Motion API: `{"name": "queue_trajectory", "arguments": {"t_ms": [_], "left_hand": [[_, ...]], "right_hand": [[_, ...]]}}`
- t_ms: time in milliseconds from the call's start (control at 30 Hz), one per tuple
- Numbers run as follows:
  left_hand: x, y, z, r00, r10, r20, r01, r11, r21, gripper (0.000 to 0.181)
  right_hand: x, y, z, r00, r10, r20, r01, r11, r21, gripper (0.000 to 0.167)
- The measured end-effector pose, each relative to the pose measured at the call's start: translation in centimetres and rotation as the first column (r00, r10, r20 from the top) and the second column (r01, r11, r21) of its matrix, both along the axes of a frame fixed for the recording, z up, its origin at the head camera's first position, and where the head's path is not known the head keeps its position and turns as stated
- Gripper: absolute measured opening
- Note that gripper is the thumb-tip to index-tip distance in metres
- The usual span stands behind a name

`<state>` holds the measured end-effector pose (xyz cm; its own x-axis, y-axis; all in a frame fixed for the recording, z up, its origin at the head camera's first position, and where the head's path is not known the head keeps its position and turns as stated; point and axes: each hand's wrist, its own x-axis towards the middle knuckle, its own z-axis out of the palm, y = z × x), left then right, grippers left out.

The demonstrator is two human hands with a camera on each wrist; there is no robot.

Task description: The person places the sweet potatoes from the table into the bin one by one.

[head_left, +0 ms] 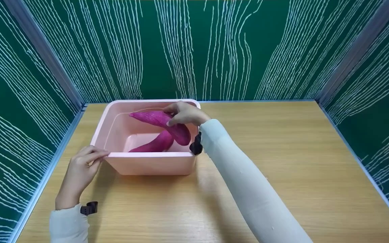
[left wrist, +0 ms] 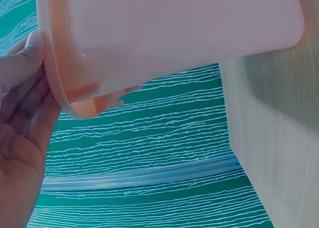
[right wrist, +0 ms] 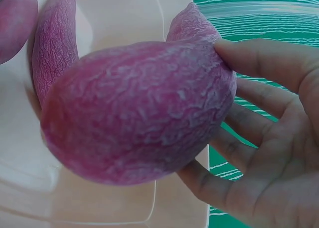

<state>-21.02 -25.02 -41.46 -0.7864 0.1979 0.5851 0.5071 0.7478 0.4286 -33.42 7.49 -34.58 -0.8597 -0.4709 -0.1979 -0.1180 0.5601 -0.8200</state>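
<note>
A pink plastic basin [head_left: 154, 165] stands on the table toward the back left. My left hand [head_left: 82, 168] pinches its rim at the front left corner; in the left wrist view the thumb [left wrist: 33, 51] lies over that rim. Inside the basin's right part, my right hand [head_left: 188, 114] holds a magenta sweet potato [head_left: 150, 117] by its middle, between thumb and fingers. It hangs tilted, its thick end lower and its thin tip pointing left. Below it another sweet potato [head_left: 152, 144] lies in the basin. The right wrist view shows wrinkled skin and a further sweet potato [right wrist: 15, 21] at the left edge.
The wooden table [head_left: 265, 168] extends right and forward of the basin. Green panels [head_left: 214, 50] with white wavy lines enclose the back and both sides, joined by grey corner posts [head_left: 356, 50]. Dark wrist cameras [head_left: 89, 208] sit on both sleeves.
</note>
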Motion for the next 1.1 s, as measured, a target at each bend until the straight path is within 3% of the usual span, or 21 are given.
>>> {"name": "queue_trajectory", "arguments": {"t_ms": [200, 733, 1100], "left_hand": [[-0.05, 0.06, 0.05, 1.000, -0.010, -0.014, 0.010, 1.000, 0.007, 0.022], [0.10, 0.19, 0.19, 0.999, 0.017, 0.041, -0.018, 1.000, 0.007, 0.024], [0.26, 0.25, 0.38, 0.998, 0.030, 0.056, -0.031, 1.000, 0.006, 0.024]], "right_hand": [[-0.04, 0.01, -0.06, 1.000, 0.014, 0.024, -0.014, 1.000, 0.003, 0.056], [0.56, 0.44, 0.24, 0.992, -0.102, 0.076, 0.102, 0.995, 0.012, 0.042], [0.63, 0.47, 0.41, 0.995, -0.069, 0.071, 0.069, 0.998, 0.002, 0.045]]}}
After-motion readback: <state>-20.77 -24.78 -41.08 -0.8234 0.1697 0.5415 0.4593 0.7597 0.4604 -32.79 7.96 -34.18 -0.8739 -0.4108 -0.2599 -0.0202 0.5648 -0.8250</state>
